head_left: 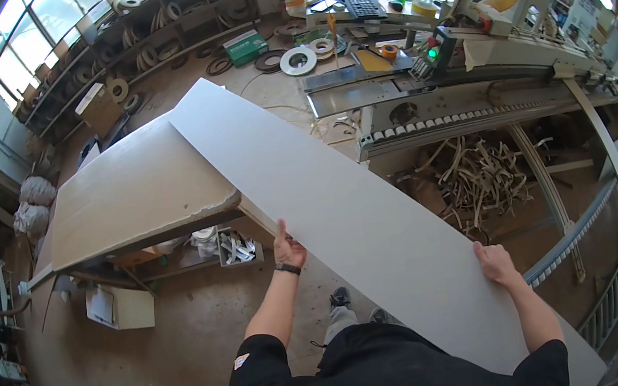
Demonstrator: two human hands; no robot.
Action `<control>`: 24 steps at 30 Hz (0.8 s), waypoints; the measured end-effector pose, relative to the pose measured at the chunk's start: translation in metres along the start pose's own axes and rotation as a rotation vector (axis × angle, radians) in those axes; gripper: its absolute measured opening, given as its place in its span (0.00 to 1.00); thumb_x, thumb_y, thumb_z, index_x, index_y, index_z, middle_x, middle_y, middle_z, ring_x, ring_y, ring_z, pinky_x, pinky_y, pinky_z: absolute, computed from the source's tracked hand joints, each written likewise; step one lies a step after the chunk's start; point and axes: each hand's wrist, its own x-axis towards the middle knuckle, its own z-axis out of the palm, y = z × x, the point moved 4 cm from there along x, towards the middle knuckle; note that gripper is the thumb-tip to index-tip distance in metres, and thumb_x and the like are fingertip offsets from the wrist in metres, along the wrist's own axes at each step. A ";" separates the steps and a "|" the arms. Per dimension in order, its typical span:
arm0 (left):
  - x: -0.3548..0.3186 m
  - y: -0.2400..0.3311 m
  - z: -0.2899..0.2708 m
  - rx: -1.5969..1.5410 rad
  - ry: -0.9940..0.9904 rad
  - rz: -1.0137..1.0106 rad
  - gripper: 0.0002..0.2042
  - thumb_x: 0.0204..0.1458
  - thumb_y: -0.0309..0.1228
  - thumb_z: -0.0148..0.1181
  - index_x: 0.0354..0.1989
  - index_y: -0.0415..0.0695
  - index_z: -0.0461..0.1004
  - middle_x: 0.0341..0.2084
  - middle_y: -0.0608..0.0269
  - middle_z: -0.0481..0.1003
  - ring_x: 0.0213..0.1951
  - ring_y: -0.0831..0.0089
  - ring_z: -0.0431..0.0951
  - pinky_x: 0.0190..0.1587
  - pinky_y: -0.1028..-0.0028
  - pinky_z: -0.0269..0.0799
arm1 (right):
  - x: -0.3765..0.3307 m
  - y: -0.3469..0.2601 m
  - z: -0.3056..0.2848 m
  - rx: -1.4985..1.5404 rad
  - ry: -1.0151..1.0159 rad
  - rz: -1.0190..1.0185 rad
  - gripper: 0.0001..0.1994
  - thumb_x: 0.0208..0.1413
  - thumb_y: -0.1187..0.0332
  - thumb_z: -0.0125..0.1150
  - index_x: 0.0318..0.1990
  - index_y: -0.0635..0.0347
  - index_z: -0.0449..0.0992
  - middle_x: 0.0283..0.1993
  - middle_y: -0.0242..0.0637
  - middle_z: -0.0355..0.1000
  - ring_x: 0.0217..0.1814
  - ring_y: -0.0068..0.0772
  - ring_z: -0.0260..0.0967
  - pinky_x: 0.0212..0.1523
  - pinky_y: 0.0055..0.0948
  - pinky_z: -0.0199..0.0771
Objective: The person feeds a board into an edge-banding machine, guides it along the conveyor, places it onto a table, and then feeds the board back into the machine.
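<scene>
Long pale grey rectangular board [343, 212], far end resting on the worn beige bench [129, 193], was gripped along opposite edges by left hand [287, 249] and right hand [496, 262]; level, even support seemed advisable.

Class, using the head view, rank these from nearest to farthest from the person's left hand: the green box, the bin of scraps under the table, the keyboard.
From the left hand, gripping the long white board:
1. Bin of scraps, just left, under the table.
2. Green box, far up on the floor.
3. Keyboard, farthest, on the top desk.
</scene>
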 end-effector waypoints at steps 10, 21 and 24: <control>-0.078 -0.061 0.068 0.348 0.026 -0.132 0.16 0.61 0.37 0.65 0.49 0.38 0.75 0.42 0.57 0.79 0.42 0.69 0.80 0.44 0.72 0.76 | -0.143 0.085 -0.017 -0.084 0.386 0.260 0.36 0.67 0.41 0.38 0.22 0.67 0.76 0.22 0.55 0.73 0.21 0.62 0.64 0.29 0.48 0.66; -0.139 -0.064 0.120 0.599 -0.048 -0.245 0.18 0.57 0.37 0.69 0.44 0.36 0.70 0.36 0.59 0.76 0.35 0.71 0.77 0.38 0.73 0.76 | -0.279 0.103 0.063 0.079 0.370 0.497 0.36 0.67 0.42 0.40 0.19 0.68 0.73 0.19 0.55 0.71 0.18 0.58 0.61 0.26 0.46 0.63; -0.155 -0.098 0.102 0.644 -0.055 -0.266 0.17 0.59 0.36 0.66 0.49 0.38 0.72 0.40 0.59 0.77 0.37 0.69 0.78 0.41 0.71 0.75 | -0.311 0.126 0.090 0.065 0.367 0.530 0.35 0.67 0.44 0.41 0.19 0.68 0.73 0.19 0.55 0.70 0.18 0.56 0.61 0.26 0.46 0.62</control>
